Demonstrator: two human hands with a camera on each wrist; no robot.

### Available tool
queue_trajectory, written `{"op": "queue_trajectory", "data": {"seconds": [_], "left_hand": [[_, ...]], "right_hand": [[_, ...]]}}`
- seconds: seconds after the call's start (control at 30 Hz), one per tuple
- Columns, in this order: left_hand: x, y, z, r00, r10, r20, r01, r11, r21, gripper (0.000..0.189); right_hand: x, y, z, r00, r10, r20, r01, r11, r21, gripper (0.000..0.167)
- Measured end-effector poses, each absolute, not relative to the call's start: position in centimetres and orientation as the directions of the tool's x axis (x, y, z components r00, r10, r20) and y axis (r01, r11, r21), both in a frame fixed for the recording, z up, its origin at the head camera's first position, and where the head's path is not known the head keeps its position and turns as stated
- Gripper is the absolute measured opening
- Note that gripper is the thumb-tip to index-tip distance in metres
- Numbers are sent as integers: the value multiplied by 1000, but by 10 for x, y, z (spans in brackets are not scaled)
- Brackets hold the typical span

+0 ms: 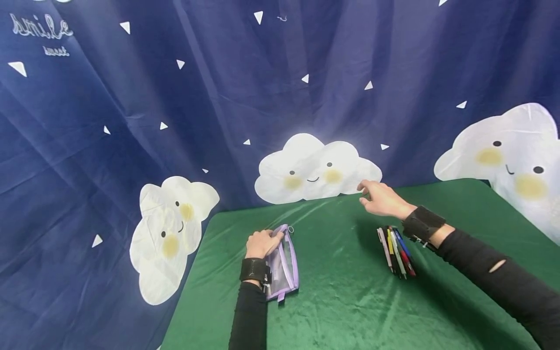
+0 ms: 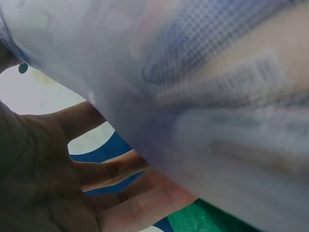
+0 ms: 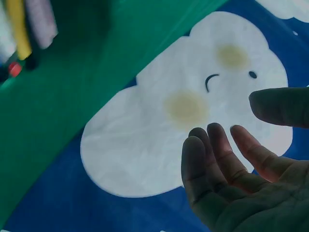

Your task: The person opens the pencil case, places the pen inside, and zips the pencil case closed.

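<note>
On the left of the green table lies a see-through mesh pencil pouch (image 1: 288,260) with purple edging and a zip. My left hand (image 1: 261,244) grips its left side near the far end. In the left wrist view the pouch (image 2: 193,111) fills most of the frame, with fingers behind its edge; blurred shapes and a label show through. My right hand (image 1: 381,198) is raised over the far part of the table, fingers loosely bent and holding nothing. Just below it lies a bundle of several pens (image 1: 395,253), white, yellow, red, blue and pink.
A green cloth (image 1: 332,311) covers the table. Behind it hangs a dark blue curtain (image 1: 280,87) printed with smiling clouds and small white triangles. The curtain meets the table's far and left edges.
</note>
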State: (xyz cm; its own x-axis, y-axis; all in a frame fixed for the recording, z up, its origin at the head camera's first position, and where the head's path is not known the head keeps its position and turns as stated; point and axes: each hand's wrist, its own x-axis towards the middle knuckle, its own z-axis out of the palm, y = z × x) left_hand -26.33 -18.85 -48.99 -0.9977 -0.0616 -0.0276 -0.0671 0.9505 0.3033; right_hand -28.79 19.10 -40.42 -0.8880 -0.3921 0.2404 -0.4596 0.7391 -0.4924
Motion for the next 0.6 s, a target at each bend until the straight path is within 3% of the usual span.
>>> {"op": "queue_trajectory", "data": {"seconds": [0.6], "left_hand": [[-259,-190,-487,-997,-71,-8,-70,946,317,65]], "right_hand": [[-288,225,-433,-939,-324,119,-343,838,-425,38]]}}
